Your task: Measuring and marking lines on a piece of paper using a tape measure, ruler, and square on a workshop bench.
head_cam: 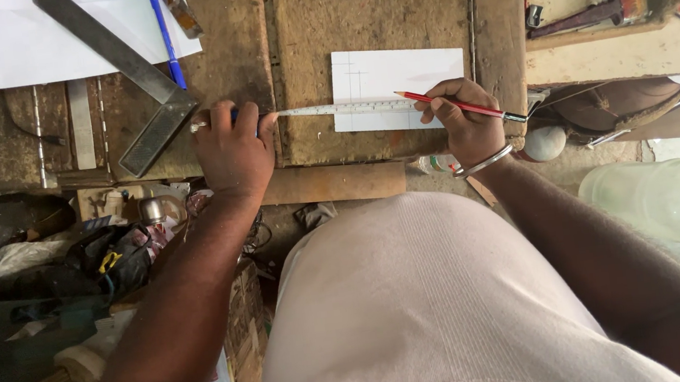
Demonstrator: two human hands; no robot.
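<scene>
Head view: the left hand (pixel 234 147) presses a tape (pixel 348 108) case down on the wooden counter (pixel 363 18). The right hand (pixel 461 117) grips a red pencil (pixel 454 105), tip on the tape. The tape lies across a white card (pixel 395 74). Farther off lie a metal square (pixel 131 78) and blue pen (pixel 165 36).

red pencil (pixel 450 104), white paper (pixel 403 68), blue pen (pixel 166 38), brown workbench (pixel 370 8)

Both hands (pixel 234 147) (pixel 461 117) closed, forearms reaching forward, apart
</scene>
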